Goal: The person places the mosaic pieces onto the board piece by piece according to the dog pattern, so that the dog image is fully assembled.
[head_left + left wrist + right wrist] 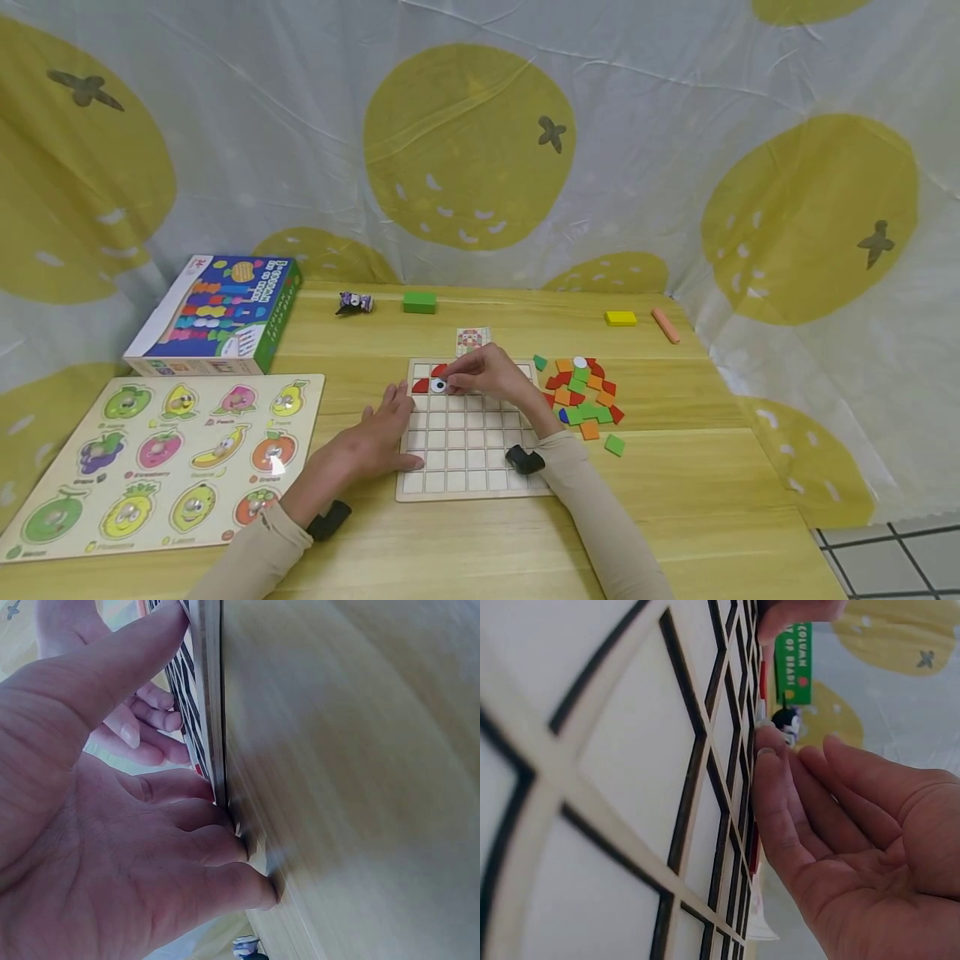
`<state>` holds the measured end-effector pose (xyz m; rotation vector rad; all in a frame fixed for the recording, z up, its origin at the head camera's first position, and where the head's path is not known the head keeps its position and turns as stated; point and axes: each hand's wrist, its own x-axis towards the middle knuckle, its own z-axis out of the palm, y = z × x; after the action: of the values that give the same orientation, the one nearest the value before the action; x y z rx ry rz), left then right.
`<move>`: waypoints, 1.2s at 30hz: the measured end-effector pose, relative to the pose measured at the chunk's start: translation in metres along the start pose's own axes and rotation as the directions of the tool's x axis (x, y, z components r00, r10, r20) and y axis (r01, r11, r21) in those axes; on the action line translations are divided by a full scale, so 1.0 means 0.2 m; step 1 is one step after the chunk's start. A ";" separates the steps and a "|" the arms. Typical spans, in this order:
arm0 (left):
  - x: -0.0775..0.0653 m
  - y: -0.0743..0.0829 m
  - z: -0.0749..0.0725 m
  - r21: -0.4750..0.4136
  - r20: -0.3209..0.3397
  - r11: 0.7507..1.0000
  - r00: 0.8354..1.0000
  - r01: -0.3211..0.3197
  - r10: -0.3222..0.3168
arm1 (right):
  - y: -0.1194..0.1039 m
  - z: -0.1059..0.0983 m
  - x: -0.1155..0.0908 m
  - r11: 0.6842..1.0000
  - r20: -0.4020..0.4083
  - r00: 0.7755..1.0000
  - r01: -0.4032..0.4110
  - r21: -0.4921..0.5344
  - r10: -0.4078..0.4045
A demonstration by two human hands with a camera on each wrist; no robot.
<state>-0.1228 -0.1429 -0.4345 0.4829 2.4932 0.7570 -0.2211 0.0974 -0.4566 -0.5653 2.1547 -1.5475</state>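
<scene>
My left hand (378, 437) rests along the left edge of the pale wooden grid board (457, 458), fingers spread and thumb on its near part, as the left wrist view also shows. Over the board's upper left, my right hand (487, 373) pinches a white round eye piece (438, 386) with a dark centre between thumb and index fingertip. Red curved pieces, one a red quarter piece (420, 386), lie in cells beside it. Behind the board is a small pattern card (472, 337). The right wrist view shows the fingertips low against the grid.
Loose coloured tiles (588, 412) lie right of the board. At left are a fruit puzzle board (217, 492) and a toy box (217, 308). Further back sit a small dark figure (354, 303), a green block (419, 302), a yellow block (621, 318) and an orange stick (665, 326).
</scene>
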 end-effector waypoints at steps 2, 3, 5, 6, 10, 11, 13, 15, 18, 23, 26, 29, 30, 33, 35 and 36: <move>0.00 0.00 0.00 -0.004 0.002 1.000 1.000 -0.003 0.003 | 0.00 0.00 0.00 1.000 0.006 1.000 0.001 -0.004 -0.001; 0.00 0.00 0.00 -0.007 0.002 1.000 1.000 -0.005 0.005 | 0.00 0.00 0.00 1.000 0.009 1.000 0.001 -0.006 -0.001; 0.00 0.00 0.00 -0.015 0.003 1.000 1.000 -0.009 0.009 | 0.00 -0.01 0.00 1.000 0.013 1.000 0.004 -0.013 -0.004; 0.00 -0.01 0.00 -0.018 0.004 1.000 1.000 -0.012 0.012 | 0.01 -0.01 0.00 1.000 0.018 1.000 0.007 -0.014 -0.007; 0.01 -0.03 0.00 -0.028 0.001 0.999 1.000 -0.029 0.029 | 0.01 -0.03 0.00 0.998 0.025 0.999 0.039 -0.043 -0.038; 0.01 -0.03 0.00 -0.027 0.000 0.999 1.000 -0.028 0.028 | 0.01 -0.05 0.00 0.997 0.028 0.999 0.047 -0.057 -0.046; 0.01 -0.03 0.00 -0.031 -0.005 0.999 1.000 -0.027 0.027 | 0.01 -0.09 -0.02 0.994 0.031 0.998 0.064 -0.092 -0.062; 0.00 -0.02 -0.01 -0.028 -0.004 0.999 1.000 -0.018 0.018 | 0.00 -0.14 -0.04 0.991 0.035 0.997 0.072 -0.117 -0.068; 0.00 -0.01 0.00 -0.022 -0.008 1.000 1.000 -0.016 0.016 | 0.00 -0.25 -0.08 0.985 0.006 0.998 0.070 -0.159 -0.070; 0.00 0.00 0.00 -0.009 -0.008 1.000 1.000 -0.011 0.011 | 0.02 -0.44 -0.19 0.968 -0.135 0.988 0.044 -0.245 -0.078; 0.00 0.00 0.00 0.002 -0.005 1.000 1.000 -0.001 0.001 | 0.06 -0.54 -0.26 0.962 -0.220 0.973 0.009 -0.272 -0.071; -0.01 0.00 0.01 0.010 -0.004 1.000 1.000 0.011 -0.011 | 0.11 -0.63 -0.32 0.960 -0.286 0.957 -0.044 -0.277 -0.039; -0.01 0.00 0.01 0.012 -0.004 1.000 1.000 0.015 -0.015 | 0.14 -0.65 -0.34 0.957 -0.304 0.952 -0.061 -0.285 -0.030; 0.00 0.00 0.01 0.012 -0.008 1.000 1.000 0.016 -0.016 | 0.18 -0.72 -0.38 0.946 -0.346 0.938 -0.110 -0.305 -0.003; 0.00 0.00 0.01 0.009 -0.011 1.000 1.000 0.013 -0.013 | 0.22 -0.75 -0.40 0.940 -0.368 0.930 -0.131 -0.316 0.005; 0.00 0.00 0.01 0.008 -0.011 1.000 1.000 0.012 -0.012 | 0.23 -0.77 -0.42 0.935 -0.378 0.926 -0.140 -0.325 0.007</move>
<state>-0.1215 -0.1430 -0.4359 0.4673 2.5079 0.7474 -0.2421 0.2769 -0.4471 -0.3029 2.7358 -1.3208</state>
